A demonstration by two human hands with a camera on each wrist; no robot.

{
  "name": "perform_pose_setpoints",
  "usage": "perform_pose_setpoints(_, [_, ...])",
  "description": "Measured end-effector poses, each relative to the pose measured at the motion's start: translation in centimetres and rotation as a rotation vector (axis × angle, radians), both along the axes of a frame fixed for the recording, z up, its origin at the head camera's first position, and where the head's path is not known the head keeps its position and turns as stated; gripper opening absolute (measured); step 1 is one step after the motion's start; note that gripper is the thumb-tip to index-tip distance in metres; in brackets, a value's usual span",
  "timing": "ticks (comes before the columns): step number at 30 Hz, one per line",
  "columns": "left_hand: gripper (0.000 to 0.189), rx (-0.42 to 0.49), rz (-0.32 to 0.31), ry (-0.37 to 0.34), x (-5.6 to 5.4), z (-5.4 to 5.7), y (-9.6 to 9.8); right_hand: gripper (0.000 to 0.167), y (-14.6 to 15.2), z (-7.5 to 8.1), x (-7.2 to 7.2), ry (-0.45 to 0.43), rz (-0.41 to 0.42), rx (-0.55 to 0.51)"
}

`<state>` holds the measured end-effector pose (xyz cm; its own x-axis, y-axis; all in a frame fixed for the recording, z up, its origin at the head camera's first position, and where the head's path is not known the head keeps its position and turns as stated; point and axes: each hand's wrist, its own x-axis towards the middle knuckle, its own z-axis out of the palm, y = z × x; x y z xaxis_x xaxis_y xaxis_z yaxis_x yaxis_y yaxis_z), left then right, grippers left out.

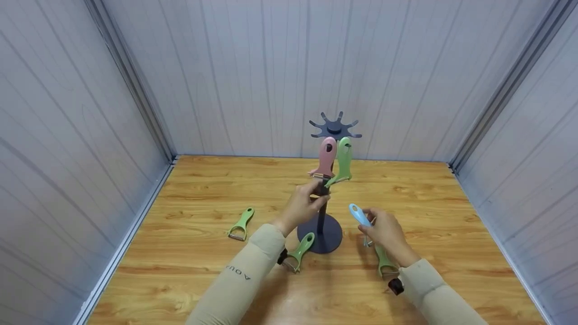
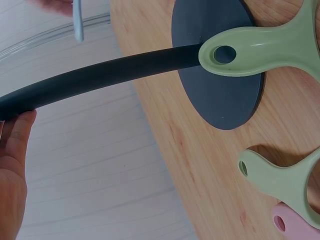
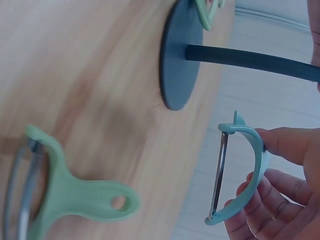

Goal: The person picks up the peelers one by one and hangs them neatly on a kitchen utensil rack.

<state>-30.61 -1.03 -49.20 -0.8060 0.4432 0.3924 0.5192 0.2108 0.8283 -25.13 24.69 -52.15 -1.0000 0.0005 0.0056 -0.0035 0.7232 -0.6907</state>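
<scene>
My left hand (image 1: 299, 206) grips the post of a dark rack (image 1: 321, 219) just below its hanging peelers. From the rack's star-shaped hook top hang a pink peeler (image 1: 327, 159) and a green peeler (image 1: 344, 159), side by side. To the right of the post, my right hand (image 1: 386, 231) pinches a light blue peeler (image 1: 359, 214) above the table, its handle pointing up. The right wrist view shows the blue peeler's head (image 3: 257, 165) and metal blade between thumb and fingers. The left wrist view has only part of my left hand (image 2: 14, 175) against the post.
On the wooden table lie a green peeler (image 1: 244, 222) at the left, another green peeler (image 1: 303, 246) by the rack's round base (image 1: 332, 239), and a third green peeler (image 1: 382, 259) under my right hand. A pink peeler (image 2: 295, 225) shows partly in the left wrist view. Panel walls surround the table.
</scene>
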Motion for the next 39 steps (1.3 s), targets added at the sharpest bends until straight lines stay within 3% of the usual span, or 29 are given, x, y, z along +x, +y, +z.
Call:
perform_pose_setpoints(11, [0.018,-0.013,0.006,-0.005,-0.1,0.0,0.0,0.046,-0.3,2.3,-0.2,0.116,0.029,0.05])
perform_pose_setpoints(21, [0.018,-0.019,0.021,0.003,-0.1,-0.2,0.1,0.045,-0.7,4.2,-0.1,0.229,0.026,0.017])
perform_pose_setpoints(32, [0.015,-0.02,0.025,0.022,-0.1,-0.3,0.1,0.045,-1.2,4.9,0.5,0.342,-0.009,-0.062])
perform_pose_setpoints(39, [0.014,-0.019,0.027,0.021,0.0,-0.1,0.1,0.046,-1.4,4.5,0.5,0.455,0.012,-0.115])
